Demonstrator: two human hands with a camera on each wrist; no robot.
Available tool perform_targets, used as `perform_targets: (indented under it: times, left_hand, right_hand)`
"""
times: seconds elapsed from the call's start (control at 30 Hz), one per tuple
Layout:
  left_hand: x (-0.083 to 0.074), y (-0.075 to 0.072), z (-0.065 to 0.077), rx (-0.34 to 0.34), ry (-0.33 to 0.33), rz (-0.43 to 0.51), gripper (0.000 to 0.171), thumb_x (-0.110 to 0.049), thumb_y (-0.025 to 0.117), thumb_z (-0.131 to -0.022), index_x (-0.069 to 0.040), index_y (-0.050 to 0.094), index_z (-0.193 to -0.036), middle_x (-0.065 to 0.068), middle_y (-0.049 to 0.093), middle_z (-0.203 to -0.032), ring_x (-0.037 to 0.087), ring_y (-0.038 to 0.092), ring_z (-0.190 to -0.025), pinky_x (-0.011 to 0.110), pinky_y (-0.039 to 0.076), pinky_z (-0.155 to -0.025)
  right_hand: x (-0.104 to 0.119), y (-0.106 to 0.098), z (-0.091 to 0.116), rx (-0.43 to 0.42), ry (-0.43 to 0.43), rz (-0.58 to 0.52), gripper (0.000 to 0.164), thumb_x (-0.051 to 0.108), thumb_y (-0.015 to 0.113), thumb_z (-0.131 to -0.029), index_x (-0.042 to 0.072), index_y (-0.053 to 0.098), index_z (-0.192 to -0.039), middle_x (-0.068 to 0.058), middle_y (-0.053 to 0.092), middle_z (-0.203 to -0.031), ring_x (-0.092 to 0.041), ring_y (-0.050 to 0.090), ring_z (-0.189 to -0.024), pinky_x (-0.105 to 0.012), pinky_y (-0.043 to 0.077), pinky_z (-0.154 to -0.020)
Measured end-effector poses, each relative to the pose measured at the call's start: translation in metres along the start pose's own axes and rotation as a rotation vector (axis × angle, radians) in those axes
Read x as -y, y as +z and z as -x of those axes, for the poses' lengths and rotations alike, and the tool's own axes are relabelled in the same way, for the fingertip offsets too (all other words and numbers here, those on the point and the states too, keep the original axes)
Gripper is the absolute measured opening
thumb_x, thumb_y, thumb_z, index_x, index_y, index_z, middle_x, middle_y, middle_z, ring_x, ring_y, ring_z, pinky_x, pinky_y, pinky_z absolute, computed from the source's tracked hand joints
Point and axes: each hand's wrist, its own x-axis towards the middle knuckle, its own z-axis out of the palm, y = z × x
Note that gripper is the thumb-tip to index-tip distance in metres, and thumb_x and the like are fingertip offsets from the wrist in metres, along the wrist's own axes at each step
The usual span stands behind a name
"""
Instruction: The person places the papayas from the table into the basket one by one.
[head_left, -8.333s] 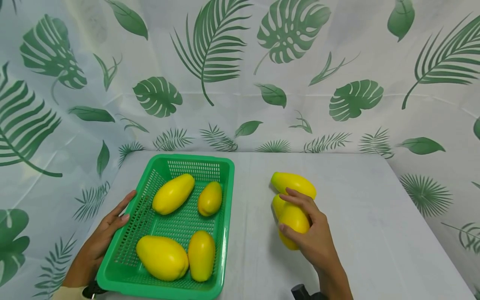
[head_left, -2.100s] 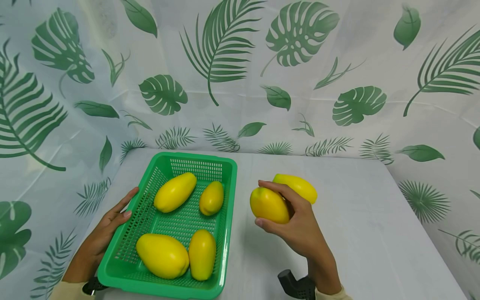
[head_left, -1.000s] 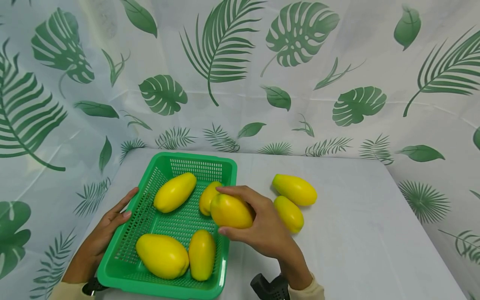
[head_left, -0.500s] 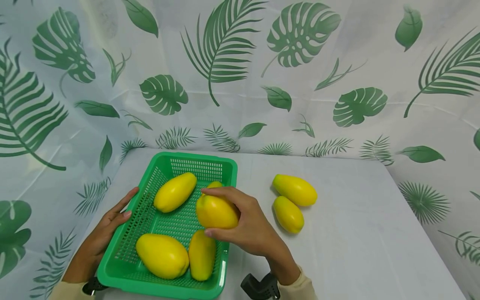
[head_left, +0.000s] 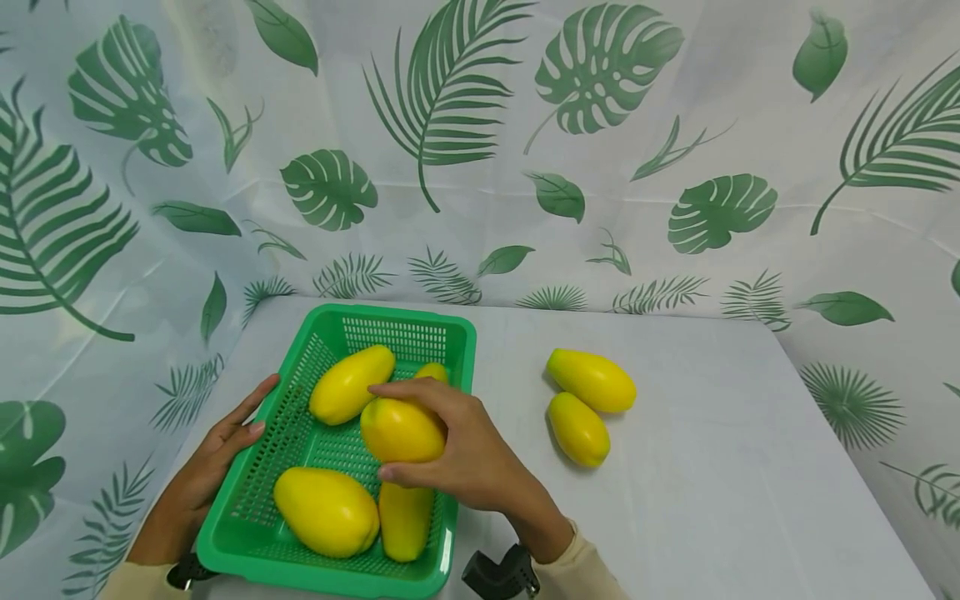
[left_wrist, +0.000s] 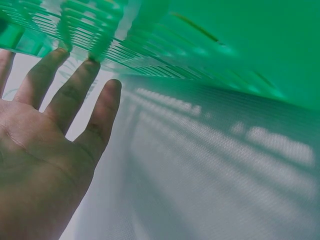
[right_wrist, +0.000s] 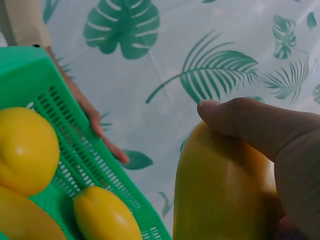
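A yellow papaya (head_left: 402, 430) is in my right hand (head_left: 472, 442), thumb on its near side and fingers over the far side, held over the green basket (head_left: 463, 375). The right wrist view shows the same papaya (right_wrist: 220, 185) with my thumb across its end. Below it, two papayas are partly covered: one at the near right (head_left: 406, 521) and one at the back right (head_left: 433, 372). A long papaya (head_left: 352, 385) lies at the back left, a large one (head_left: 327, 512) at the front left. My left hand (head_left: 213, 454) rests against the basket's left side, its fingers extended (left_wrist: 75, 95).
Two more papayas lie on the white tabletop right of the basket, a longer one (head_left: 592, 380) behind a smaller one (head_left: 579, 429). A leaf-patterned sheet (head_left: 480, 167) stands behind and at both sides. A black device (head_left: 501, 572) sits on my right wrist.
My right hand has lifted the papaya from beside the two on the table and carried it left, over the basket's rim to above its middle. The left hand keeps its place.
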Motion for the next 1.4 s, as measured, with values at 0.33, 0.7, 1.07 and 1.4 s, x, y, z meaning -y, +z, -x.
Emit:
perform_targets:
  times: [0.33, 0.7, 1.07, 1.4]
  left_hand:
    - [0.0, 0.0, 0.0, 0.016, -0.002, 0.027, 0.065, -0.004, 0.02, -0.116, -0.03, 0.005, -0.173, -0.008, 0.048, -0.166, 0.017, 0.063, -0.138, 0.038, 0.061, -0.105]
    - [0.0, 0.0, 0.0, 0.027, -0.008, 0.052, 0.065, -0.004, 0.019, -0.116, -0.031, 0.005, -0.173, -0.008, 0.047, -0.166, 0.017, 0.061, -0.14, 0.039, 0.06, -0.106]
    - [0.0, -0.003, 0.001, 0.026, -0.003, 0.041, 0.065, -0.004, 0.019, -0.116, -0.031, 0.005, -0.173, -0.009, 0.047, -0.166, 0.015, 0.06, -0.141, 0.037, 0.06, -0.107]
    - [0.001, -0.003, 0.001, 0.007, 0.002, 0.01, 0.064, -0.004, 0.021, -0.116, -0.029, 0.005, -0.174, -0.013, 0.044, -0.168, 0.014, 0.06, -0.141, 0.037, 0.06, -0.106]
  right_hand:
    - [-0.005, 0.008, -0.005, 0.024, 0.005, 0.006, 0.071, 0.027, 0.093, -0.086, 0.038, 0.06, -0.148, 0.014, 0.065, -0.142, -0.009, 0.064, -0.122, -0.035, 0.059, -0.105]
    - [-0.007, -0.011, 0.011, -0.061, 0.009, 0.061, 0.073, 0.026, 0.093, -0.086, 0.03, 0.06, -0.151, 0.014, 0.061, -0.151, -0.012, 0.055, -0.143, -0.051, 0.044, -0.124]
    - [-0.015, -0.045, 0.042, -0.241, 0.106, 0.128, 0.078, 0.023, 0.096, -0.081, 0.038, 0.06, -0.149, 0.015, 0.06, -0.152, -0.013, 0.051, -0.147, -0.06, 0.039, -0.124]
    - [-0.031, -0.069, 0.067, -0.376, 0.239, 0.194, 0.079, 0.027, 0.098, -0.078, 0.04, 0.061, -0.147, 0.016, 0.06, -0.152, -0.017, 0.047, -0.149, -0.065, 0.034, -0.126]
